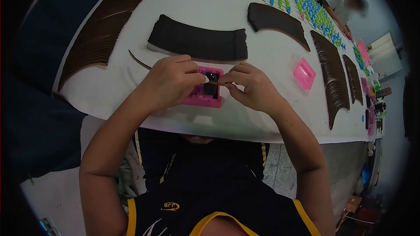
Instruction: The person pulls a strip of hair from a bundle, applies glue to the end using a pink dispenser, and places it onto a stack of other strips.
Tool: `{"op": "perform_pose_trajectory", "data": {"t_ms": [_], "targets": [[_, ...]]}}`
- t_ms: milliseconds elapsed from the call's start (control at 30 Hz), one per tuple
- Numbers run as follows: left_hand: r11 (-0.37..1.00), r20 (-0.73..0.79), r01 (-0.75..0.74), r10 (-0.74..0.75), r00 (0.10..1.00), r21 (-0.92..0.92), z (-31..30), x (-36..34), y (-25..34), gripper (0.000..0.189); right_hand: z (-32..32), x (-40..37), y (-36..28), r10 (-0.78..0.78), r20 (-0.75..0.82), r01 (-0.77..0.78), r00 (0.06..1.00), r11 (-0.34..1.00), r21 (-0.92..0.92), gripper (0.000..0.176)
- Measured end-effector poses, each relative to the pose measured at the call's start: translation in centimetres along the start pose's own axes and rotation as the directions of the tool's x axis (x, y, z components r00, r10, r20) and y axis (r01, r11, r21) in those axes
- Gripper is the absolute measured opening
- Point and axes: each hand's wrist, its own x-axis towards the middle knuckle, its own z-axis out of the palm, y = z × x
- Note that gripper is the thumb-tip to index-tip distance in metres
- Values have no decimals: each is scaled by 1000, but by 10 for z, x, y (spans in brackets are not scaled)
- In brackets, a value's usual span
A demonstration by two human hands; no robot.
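- Pink jig sits at the near edge of the white table, close to the body, likely so both hands can work over it
- left hand is closed around the jig's left side, seemingly steadying it; right hand pinches a thin brown strip laid across the jig's dark slot
- stacks of dark strips lie fanned just beyond, within easy reach; a second pink jig lies off to the right

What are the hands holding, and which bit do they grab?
A thin brown strip. The left hand pinches one end and the right hand the other, just above the pink tray.
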Motion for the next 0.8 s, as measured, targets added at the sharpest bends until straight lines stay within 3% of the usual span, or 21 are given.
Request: {"op": "perform_pose_trajectory", "data": {"t_ms": [367,633,800], "targets": [[999,1,6,-6,1000,-40,5,1,0,23,-29,-34,10,25,17,-23,1000,997,-67,28],[998,-12,-11,10,1000,-69,7,5,0,22,-88,-115,25,303,-67,-311,951,932,-186,21],[997,16,3,-1,1000,-78,5,8,1,22,-98,-139,31,309,-112,-327,945,919,-222,20]]}}
